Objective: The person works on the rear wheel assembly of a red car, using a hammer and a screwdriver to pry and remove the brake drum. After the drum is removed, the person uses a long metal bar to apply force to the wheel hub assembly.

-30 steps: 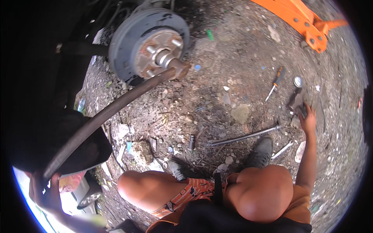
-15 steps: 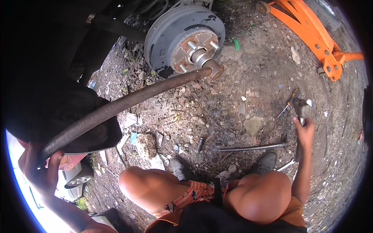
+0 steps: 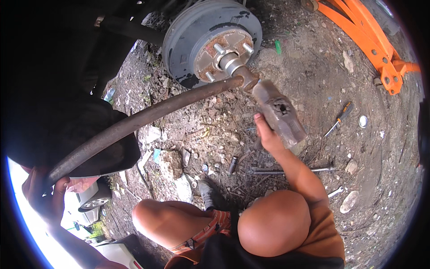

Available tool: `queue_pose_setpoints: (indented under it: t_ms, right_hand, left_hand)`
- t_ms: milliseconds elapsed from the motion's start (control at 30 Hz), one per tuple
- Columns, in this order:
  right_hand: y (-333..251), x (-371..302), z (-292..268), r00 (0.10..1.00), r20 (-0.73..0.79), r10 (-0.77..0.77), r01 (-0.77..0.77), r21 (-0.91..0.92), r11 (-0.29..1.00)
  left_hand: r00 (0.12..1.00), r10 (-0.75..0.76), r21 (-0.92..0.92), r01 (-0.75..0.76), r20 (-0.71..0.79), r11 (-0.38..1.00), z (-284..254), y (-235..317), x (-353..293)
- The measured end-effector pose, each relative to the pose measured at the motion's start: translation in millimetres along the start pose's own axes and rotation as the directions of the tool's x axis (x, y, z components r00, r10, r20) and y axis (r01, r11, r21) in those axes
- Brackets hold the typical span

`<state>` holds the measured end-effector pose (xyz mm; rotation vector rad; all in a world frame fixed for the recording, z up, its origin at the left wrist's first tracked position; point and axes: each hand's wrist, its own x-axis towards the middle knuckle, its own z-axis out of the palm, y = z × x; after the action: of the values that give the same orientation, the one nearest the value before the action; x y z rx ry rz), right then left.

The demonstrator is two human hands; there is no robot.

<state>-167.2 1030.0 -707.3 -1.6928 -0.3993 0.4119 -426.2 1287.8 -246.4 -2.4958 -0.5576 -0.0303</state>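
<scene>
My left hand [image 3: 47, 193] is closed round the near end of a long, bent, rusty bar [image 3: 148, 114]. The bar's far end passes into a socket head [image 3: 244, 77] fitted at the hub centre of a grey brake drum [image 3: 188, 49] with bare wheel studs. In my right hand [image 3: 268, 134] is a heavy sledgehammer [image 3: 280, 110]; its handle is mostly hidden by the hand. The hammer's face lies at or just beside the outer end of the socket head; whether they touch I cannot tell.
An orange floor jack [image 3: 376, 49] stands at the upper right. On the dirt lie a screwdriver [image 3: 339, 117], a black socket [image 3: 232, 165], a metal bar [image 3: 268, 171], a wrench [image 3: 336, 192] and a stone block [image 3: 170, 164]. A dark car body [image 3: 67, 112] fills the left side.
My right hand has swung the sledgehammer from the right, near the screwdriver, leftward and up to the socket head. My left hand keeps its hold on the bar.
</scene>
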Motion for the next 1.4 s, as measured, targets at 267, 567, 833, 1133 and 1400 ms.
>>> queue_pose_setpoints:
  t_ms: [267,567,833,1133,1400]
  right_hand:
    - [-8,6,-8,0.789,0.001,-0.614,0.59,-0.282,0.757]
    - [-21,-2,-2,0.982,0.07,-0.177,0.149,0.292,0.945]
    - [-5,13,-6,0.901,-0.012,-0.433,0.431,-0.07,0.9]
    - [-23,-11,-31,0.924,-0.166,-0.345,0.349,-0.005,0.937]
    - [-19,26,-35,0.864,0.0,-0.503,0.503,0.005,0.864]
  left_hand:
    - [0.959,-0.047,0.091,0.075,-0.28,0.993,9,21,-5]
    - [0.963,0.025,0.158,0.019,-0.269,0.987,4,28,-3]
    - [0.945,-0.153,-0.018,0.154,-0.288,0.988,6,35,-2]
    - [0.947,0.024,0.175,0.034,-0.32,0.984,14,26,2]
    - [0.971,0.016,-0.002,-0.017,-0.238,1.0,14,58,14]
